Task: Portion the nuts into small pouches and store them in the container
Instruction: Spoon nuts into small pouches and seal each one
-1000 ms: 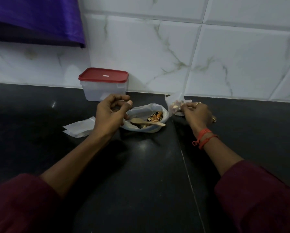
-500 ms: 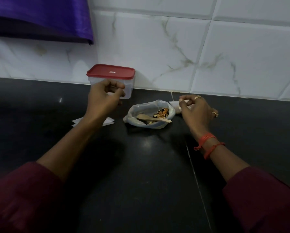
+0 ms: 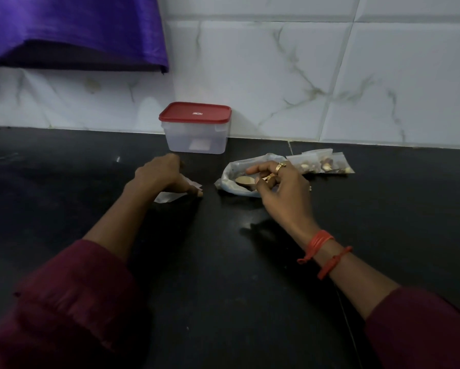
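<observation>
Where black counter met marbled tiles, our left hand curled on pouches, grip unclear; right hand pinched spoon.

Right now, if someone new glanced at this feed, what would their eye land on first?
Probably the red-lidded container standing against the white tiled wall, lid shut, the brightest thing on the dark counter. Next, the right hand reaching into the open nut bag where the wooden spoon lies, with filled pouches just to its right. The left hand rests on flat empty pouches in front of the container.
</observation>
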